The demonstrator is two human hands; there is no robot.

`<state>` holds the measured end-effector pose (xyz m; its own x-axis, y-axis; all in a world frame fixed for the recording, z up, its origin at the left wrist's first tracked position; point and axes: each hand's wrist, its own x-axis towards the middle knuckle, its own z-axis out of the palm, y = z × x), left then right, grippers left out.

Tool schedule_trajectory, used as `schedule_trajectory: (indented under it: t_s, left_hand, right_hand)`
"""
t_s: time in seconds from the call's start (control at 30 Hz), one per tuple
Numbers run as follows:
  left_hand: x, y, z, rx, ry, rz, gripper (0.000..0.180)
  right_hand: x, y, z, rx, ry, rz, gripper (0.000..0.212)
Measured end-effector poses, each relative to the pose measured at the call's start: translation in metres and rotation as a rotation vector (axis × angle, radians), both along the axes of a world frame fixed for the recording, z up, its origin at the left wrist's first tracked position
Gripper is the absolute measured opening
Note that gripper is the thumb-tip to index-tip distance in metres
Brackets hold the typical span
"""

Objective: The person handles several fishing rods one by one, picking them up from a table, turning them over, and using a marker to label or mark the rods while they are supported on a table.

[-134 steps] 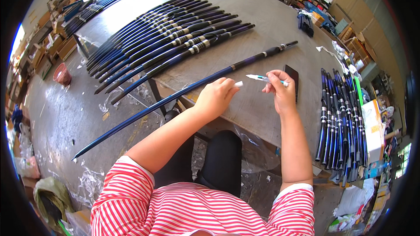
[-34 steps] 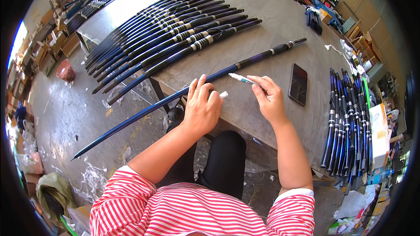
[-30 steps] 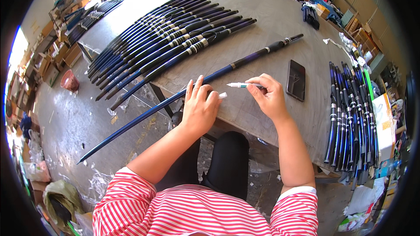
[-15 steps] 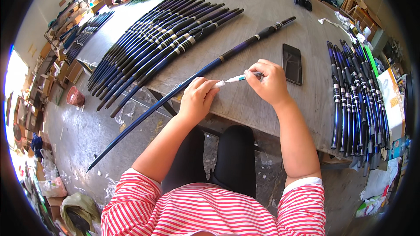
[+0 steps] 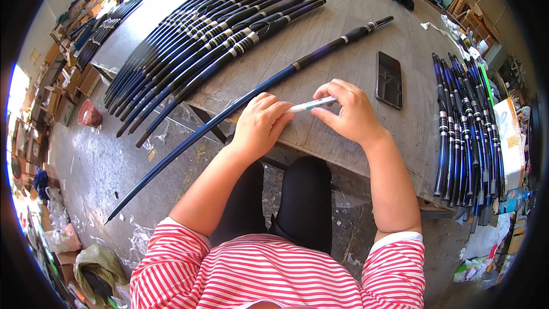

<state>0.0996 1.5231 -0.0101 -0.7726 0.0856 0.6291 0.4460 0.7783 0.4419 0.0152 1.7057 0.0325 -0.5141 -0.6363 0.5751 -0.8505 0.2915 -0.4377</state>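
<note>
A slim white marker pen (image 5: 310, 105) with a green band spans the gap between my hands above the table's near edge. My left hand (image 5: 258, 123) is closed round its capped end, fingers bent over the cap. At the other end, the thumb and curled forefinger of my right hand (image 5: 355, 114) lie on either side of the barrel in a loose hold. Just beyond my left hand lies one long dark-blue fishing rod (image 5: 296, 66), slanting across the table with its thin end out over the floor. A black phone (image 5: 389, 80) lies beyond my right hand.
Many similar rods (image 5: 211, 40) lie side by side at the left of the grey table (image 5: 343, 51). Another bundle of rods (image 5: 466, 131) rests at its right edge, by a white box (image 5: 509, 137). On the floor at left stands a reddish bin (image 5: 90, 114).
The cap and the pen were apart with the pen's tip bare; now they are joined in one line. My right hand's fingers have loosened round the barrel. The view has shifted slightly.
</note>
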Motion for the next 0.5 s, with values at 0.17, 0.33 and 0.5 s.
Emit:
schedule_trajectory:
  t_s: [0.17, 0.33, 0.5]
  left_hand:
    - [-0.001, -0.003, -0.002, 0.025, 0.015, -0.04, 0.013]
    - [-0.002, -0.008, -0.001, -0.008, 0.042, -0.09, 0.014]
    - [-0.004, -0.011, -0.002, -0.02, 0.055, -0.128, 0.014]
  right_hand:
    - [-0.001, 0.002, -0.006, 0.098, -0.111, 0.037, 0.016]
    - [0.006, -0.002, -0.003, 0.145, -0.263, 0.013, 0.018]
    - [0.003, -0.005, -0.008, 0.197, -0.416, -0.022, 0.023]
